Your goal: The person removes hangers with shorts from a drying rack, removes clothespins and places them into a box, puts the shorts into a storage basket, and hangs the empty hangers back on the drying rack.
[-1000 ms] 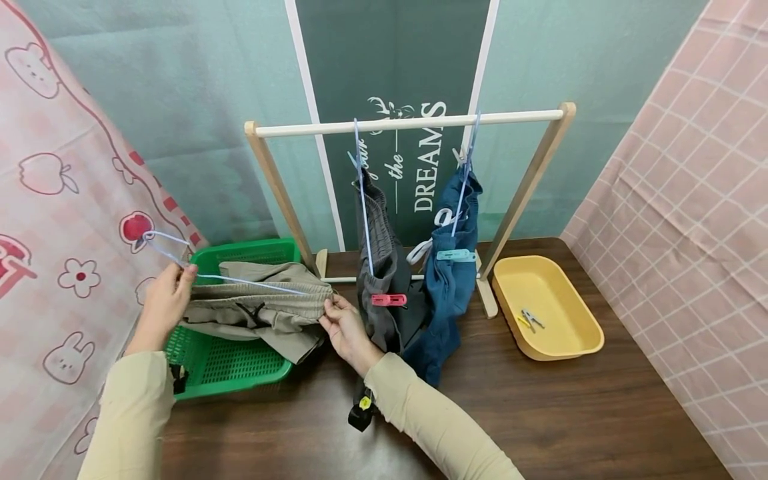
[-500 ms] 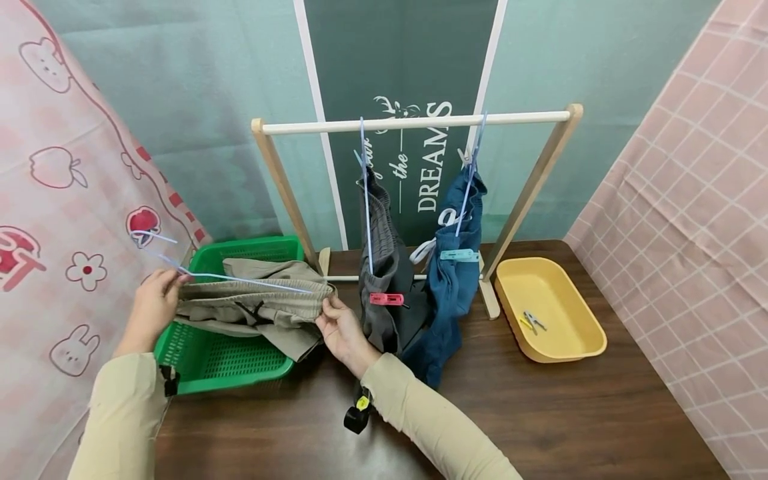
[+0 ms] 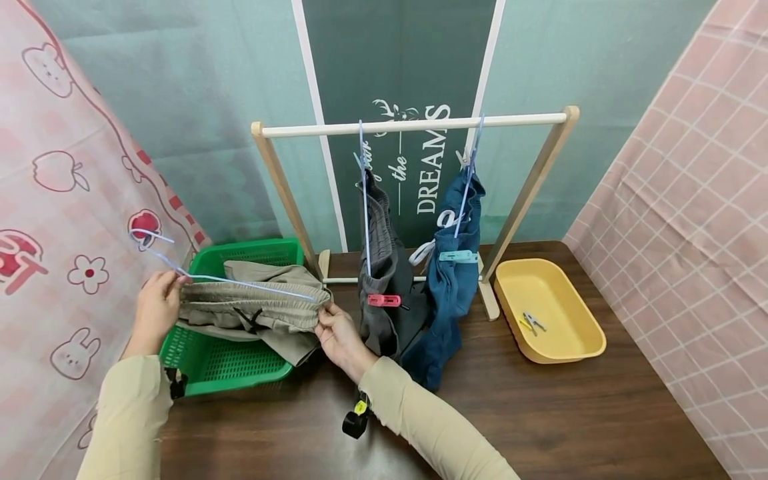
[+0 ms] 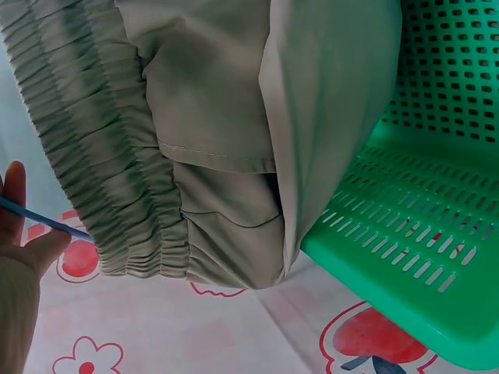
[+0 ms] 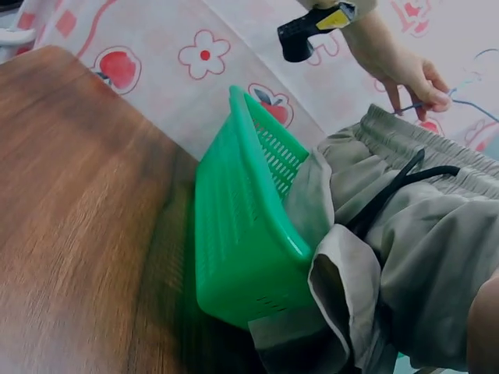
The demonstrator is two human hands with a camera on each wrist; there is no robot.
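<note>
Khaki shorts (image 3: 270, 310) with a gathered waistband and black drawstring are stretched sideways above the green basket. A light-blue wire hanger (image 3: 228, 279) runs along the waistband, its hook pointing left. My left hand (image 3: 157, 303) pinches the hanger between thumb and fingers, just beyond the waistband's left end; the left wrist view shows the wire (image 4: 47, 222) between them. At the waistband's right end, my right hand (image 3: 342, 337) grips the cloth with thumb and fingertips. In the right wrist view the drawstring (image 5: 398, 183) hangs at the front of the shorts.
The green basket (image 3: 234, 380) stands below the shorts. On a wooden rack (image 3: 288, 193) hang dark grey shorts (image 3: 378, 247) and blue shorts (image 3: 459, 287), clipped with clothespins, including a red clothespin (image 3: 384, 301). A yellow tray (image 3: 564, 327) holds small clothespins (image 3: 533, 322) at right.
My left hand has moved slightly left and down, taking the hanger hook with it. The right hand keeps its grip on the waistband, which has shifted a little.
</note>
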